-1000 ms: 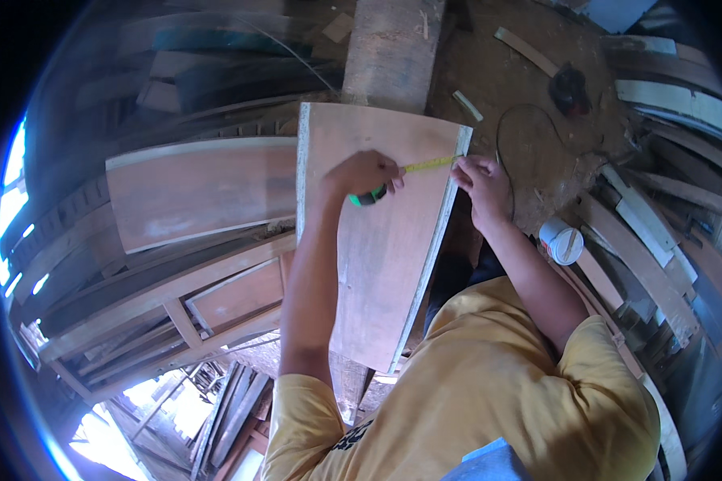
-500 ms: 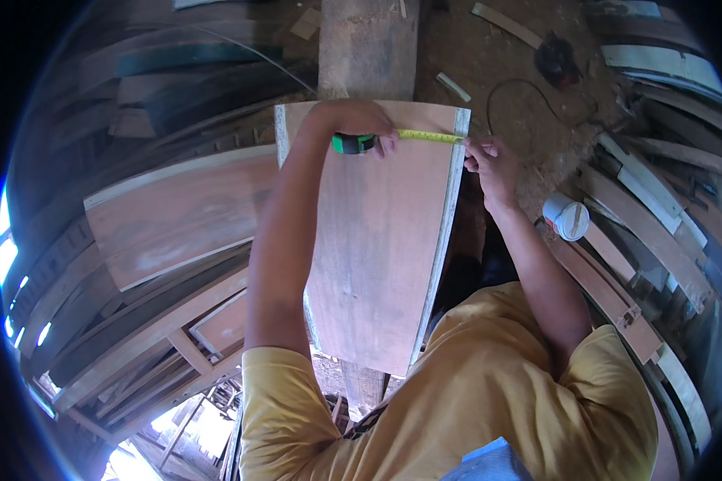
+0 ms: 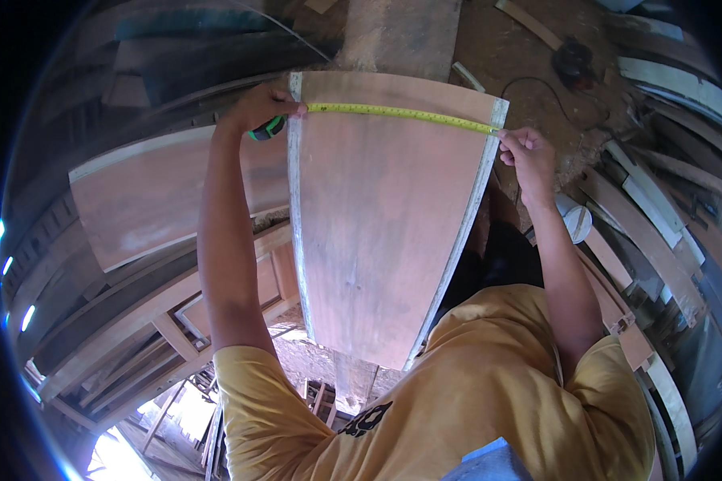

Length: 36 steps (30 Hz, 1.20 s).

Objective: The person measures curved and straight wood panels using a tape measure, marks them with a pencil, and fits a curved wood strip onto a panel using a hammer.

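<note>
A long wooden panel (image 3: 377,216) with pale strips along both long edges lies in front of me. Across its far end stretches the yellow blade of a tape measure (image 3: 401,112). At the panel's left edge my left hand (image 3: 266,106) grips the green and black case (image 3: 268,128), its fingers at the blade. My right hand (image 3: 529,152) pinches the blade's end at the right edge, thumb and fingers closed together.
Left of the panel lies another wooden board (image 3: 160,196) with a pale edge. A white tub (image 3: 573,218) stands beyond my right forearm. Further off, a dark corded tool (image 3: 573,60) rests on the dirt floor. Stacked planks (image 3: 650,248) fill the right side.
My left hand has moved left with the tape case, from mid-panel to its left edge, drawing out more blade. My right hand still holds the end. The view has shifted slightly.
</note>
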Each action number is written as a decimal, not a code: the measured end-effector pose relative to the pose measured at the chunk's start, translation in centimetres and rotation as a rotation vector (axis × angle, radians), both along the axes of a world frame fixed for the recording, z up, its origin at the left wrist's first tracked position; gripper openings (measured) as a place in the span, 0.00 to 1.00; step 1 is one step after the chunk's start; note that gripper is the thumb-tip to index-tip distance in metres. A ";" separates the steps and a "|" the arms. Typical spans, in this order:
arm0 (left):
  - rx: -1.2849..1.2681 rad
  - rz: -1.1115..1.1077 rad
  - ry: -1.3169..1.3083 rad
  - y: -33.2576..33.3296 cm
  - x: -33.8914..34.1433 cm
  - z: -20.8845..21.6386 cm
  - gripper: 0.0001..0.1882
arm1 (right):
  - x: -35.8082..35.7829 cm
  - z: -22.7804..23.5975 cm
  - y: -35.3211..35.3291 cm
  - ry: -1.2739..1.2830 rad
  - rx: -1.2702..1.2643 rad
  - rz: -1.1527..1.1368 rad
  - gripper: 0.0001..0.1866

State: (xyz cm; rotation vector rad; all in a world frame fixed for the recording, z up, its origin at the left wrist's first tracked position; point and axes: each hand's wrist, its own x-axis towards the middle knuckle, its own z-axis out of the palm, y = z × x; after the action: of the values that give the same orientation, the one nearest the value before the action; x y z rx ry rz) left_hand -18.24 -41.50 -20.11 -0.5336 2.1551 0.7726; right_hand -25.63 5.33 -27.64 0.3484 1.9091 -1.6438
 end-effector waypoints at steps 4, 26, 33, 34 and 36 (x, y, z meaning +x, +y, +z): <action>-0.021 -0.090 -0.022 -0.2 -0.1 -0.5 0.19 | -0.2 0.3 0.3 -0.009 0.019 0.069 0.08; -0.051 -0.179 -0.029 -0.9 0.7 -4.0 0.17 | 0.9 0.7 1.6 -0.014 0.107 0.197 0.09; -0.183 -0.133 0.018 -0.4 1.6 -4.9 0.16 | 1.1 0.9 1.3 -0.016 0.069 0.227 0.09; -0.165 -0.151 0.027 -0.3 1.4 -4.7 0.16 | 1.0 0.8 1.4 -0.015 0.066 0.215 0.08; -0.150 -0.164 0.034 -0.3 1.5 -4.5 0.16 | 0.9 0.6 1.4 -0.016 0.060 0.207 0.07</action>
State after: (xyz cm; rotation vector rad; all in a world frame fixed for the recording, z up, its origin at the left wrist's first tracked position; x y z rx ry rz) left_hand -16.70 -41.76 -24.60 -0.4160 2.2678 0.5374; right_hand -24.74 6.75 -27.01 0.1800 1.9160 -1.4470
